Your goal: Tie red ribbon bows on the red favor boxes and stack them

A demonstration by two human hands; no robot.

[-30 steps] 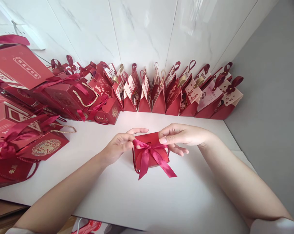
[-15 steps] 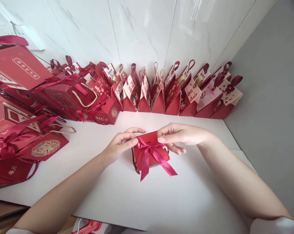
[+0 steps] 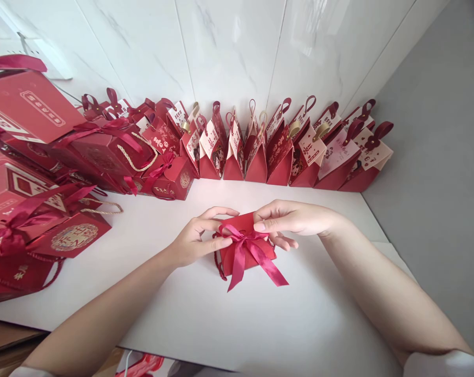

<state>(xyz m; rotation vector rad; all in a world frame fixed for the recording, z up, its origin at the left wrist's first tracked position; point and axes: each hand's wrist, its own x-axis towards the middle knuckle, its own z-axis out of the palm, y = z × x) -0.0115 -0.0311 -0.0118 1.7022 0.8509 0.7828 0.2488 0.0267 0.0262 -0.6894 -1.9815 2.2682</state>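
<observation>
Bow and hands: Since half a second ago the left thumb has slid in from the outer end toward the knot, and the left loop of the ribbon bow shows rounder now; the box has shifted a touch to the right, and the right hand has hardly stirred.
Left hand: Fingers loosely parted, forefinger above the left loop, thumb tip just below and touching it; one finger stretches past the box's upper corner.
Right hand: Thumb and forefinger brought together over the right loop, other fingers spread behind; from where I stand I can't tell whether ribbon is caught between them.
Red box: Sits between the hands on the bare middle of the white worktop, a dark red cord hanging at its left side.
Feel of it: Looks like light, stiff card that would dent if squeezed; the ribbon seems soft and slippery. I'd steady the box by its side edges and take the loops near the knot, gently.
Around: Paper bags with strap handles line up along the tiled wall; stacked boxes crowd the left, and a grey panel closes off the right.
In the way: Nothing touches the box but hands; the bags limit reach beyond it, the stack limits the left.
</observation>
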